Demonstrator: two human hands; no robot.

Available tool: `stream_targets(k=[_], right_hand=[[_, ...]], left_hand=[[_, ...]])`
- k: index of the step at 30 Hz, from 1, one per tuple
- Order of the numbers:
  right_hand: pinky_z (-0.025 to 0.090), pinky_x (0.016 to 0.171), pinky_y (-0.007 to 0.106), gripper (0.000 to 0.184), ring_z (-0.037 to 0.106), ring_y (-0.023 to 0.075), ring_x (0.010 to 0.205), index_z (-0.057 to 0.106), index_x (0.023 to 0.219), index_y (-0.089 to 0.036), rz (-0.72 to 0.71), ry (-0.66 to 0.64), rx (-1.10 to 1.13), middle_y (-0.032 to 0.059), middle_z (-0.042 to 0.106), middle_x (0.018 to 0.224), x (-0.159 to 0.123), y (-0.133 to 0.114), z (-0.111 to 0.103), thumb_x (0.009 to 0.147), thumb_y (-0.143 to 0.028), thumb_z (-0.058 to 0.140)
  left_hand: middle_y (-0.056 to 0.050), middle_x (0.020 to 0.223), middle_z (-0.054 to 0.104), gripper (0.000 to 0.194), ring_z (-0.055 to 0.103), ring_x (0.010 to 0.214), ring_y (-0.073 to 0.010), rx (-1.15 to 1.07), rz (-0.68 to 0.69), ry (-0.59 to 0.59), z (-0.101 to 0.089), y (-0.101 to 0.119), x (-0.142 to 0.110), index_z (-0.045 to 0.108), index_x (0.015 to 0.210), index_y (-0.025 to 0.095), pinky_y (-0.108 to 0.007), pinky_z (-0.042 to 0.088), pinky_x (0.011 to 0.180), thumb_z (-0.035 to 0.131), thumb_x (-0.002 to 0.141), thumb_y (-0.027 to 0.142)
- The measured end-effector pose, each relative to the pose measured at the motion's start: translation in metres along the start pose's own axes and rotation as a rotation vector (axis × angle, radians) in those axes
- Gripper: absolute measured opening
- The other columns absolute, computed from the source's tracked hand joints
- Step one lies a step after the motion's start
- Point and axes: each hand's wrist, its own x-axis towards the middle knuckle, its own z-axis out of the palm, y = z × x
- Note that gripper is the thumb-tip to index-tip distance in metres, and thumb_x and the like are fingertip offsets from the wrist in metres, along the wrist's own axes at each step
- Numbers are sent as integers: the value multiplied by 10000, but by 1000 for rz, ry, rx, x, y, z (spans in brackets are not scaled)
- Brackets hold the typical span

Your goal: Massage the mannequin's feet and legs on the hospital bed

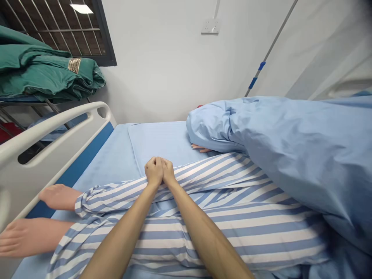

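My left hand (pixel 154 171) and my right hand (pixel 168 172) are both closed into fists, side by side and touching, with the arms stretched forward. No object shows in either. They are over the far leg of striped trousers (pixel 215 166) on a lying figure that looks like a manikin; whether they touch the cloth I cannot tell. The blue-and-white trousers cover both legs. The figure's bare feet (pixel 20 236) point left. Fingers of its hand (pixel 200 148) show from under a light blue quilt (pixel 276 128), which is folded back over its upper body.
A bed with a light blue sheet (pixel 157 139) carries the figure. Its white and blue end board (pixel 64 128) rises on the left. Behind that, green folded bedding (pixel 49 69) lies on a metal-framed stand below a barred window (pixel 58 23). A wall socket (pixel 210 26) and a pole (pixel 267 54) are beyond.
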Motion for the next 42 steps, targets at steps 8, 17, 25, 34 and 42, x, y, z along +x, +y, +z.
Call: stream_targets(k=[8,17,25,34,42], right_hand=[[278,494,221,322,312,94,502,308,537,-209,149,85,-31,-60,303,491,11,-5,-8,811,-367,372],[281,555,227,366,401,105,545,458,552,-185,-93,-141,-521,-20,463,529,14,-19,-36,867,-329,339],[276,501,214,372,338,93,518,398,531,-186,-43,-95,-109,-51,355,496,24,-5,-44,828,-406,358],[294,503,210,347,321,86,519,352,561,-197,36,8,20,-59,322,514,29,-1,-50,820,-427,377],[296,574,244,276,432,126,562,486,593,-190,-167,-180,-709,7,496,560,28,-31,-82,836,-313,440]], left_hand=[[-28,650,614,325,492,610,-144,241,-92,-38,13,0,-14,541,624,217,-253,216,541,346,852,341],[-60,738,653,358,534,660,-175,337,-51,-57,16,1,-18,586,685,226,-265,215,548,315,871,368],[4,517,507,348,432,538,-118,61,13,-89,22,23,-4,451,507,189,-236,271,530,364,816,324],[-19,606,562,332,436,577,-131,90,-1,-41,52,24,-11,449,567,199,-253,248,550,312,844,318],[-55,692,630,310,490,602,-149,203,35,-142,53,24,-12,548,646,206,-254,240,535,349,844,338]])
